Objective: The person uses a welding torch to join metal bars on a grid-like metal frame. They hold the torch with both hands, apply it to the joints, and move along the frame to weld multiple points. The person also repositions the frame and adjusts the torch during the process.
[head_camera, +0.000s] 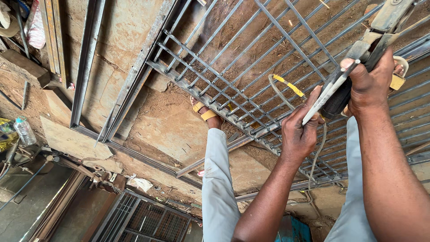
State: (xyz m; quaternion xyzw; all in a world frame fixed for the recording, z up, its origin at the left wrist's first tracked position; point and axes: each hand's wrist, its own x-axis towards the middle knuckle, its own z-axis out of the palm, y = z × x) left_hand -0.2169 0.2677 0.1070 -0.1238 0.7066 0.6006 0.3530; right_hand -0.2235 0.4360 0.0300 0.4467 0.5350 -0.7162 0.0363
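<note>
My left hand (299, 130) pinches a thin pale welding rod (328, 92) between thumb and fingers. The rod's upper end reaches the jaws of a welding electrode holder (374, 42). My right hand (371, 85) is closed around that holder's black handle (339, 102). A grey cable with yellow tape (289, 86) loops down behind my left hand. Both hands hover over a steel bar grille (233, 67) lying on the dirt ground. My legs in light trousers (217, 179) stand on it, with one foot in a yellow sandal (205, 113).
Long steel angle frames (87, 58) lie on stone slabs at the left. A plastic water bottle (24, 131) rests at the far left among scrap. A mesh-backed metal panel (143, 219) lies at the bottom, and a wooden block (24, 67) at upper left.
</note>
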